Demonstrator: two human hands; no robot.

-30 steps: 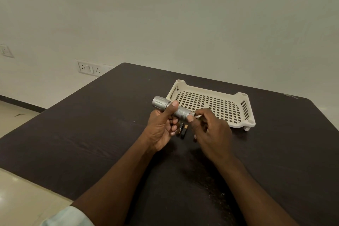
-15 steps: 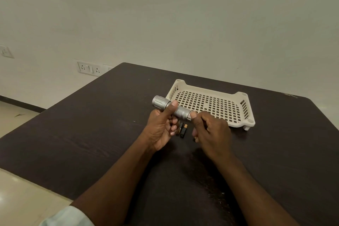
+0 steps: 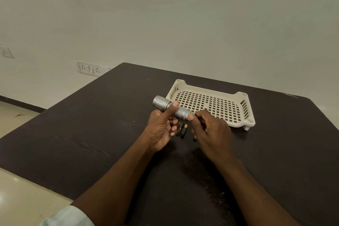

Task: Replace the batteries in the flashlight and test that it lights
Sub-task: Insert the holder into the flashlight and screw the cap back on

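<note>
1. While the left hand (image 3: 163,124) gripped the flashlight (image 3: 171,108) above the table (image 3: 91,134), its long axis ran head far-left, tail near-right
2. Right hand (image 3: 211,130) pinched the tail end; batteries (image 3: 182,130) lay below

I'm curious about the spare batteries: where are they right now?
In the head view, the batteries lie on the dark table, low between the left hand and right hand, just below the flashlight.
</note>
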